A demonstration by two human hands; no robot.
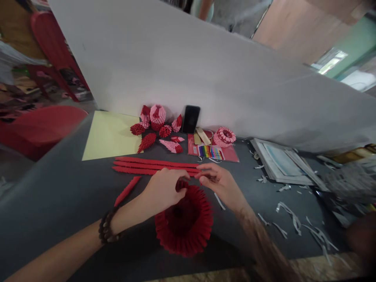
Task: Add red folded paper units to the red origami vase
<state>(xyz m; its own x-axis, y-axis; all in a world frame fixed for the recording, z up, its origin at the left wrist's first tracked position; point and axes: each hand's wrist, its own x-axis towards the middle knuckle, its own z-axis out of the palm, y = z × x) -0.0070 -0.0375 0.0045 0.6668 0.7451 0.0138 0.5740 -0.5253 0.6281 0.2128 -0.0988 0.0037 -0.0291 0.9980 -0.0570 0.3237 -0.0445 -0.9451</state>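
Item, lower centre of the frame: one round, open-topped red pleated piece (202, 235), probably light, springy and easily crushed or pulled apart, best taken low around the outer wall with spread fingers. Over its upper edge, left hand (166, 188), half open, thumb and fingers curled at the rim, any hold unclear; right hand (220, 184), loosely half closed near the ends of the long red strips (141, 165), grip impossible to tell. Beyond, upper centre: pink-and-red folded pieces (158, 114), a dark phone (191, 119) leaning upright on the white wall (176, 58).
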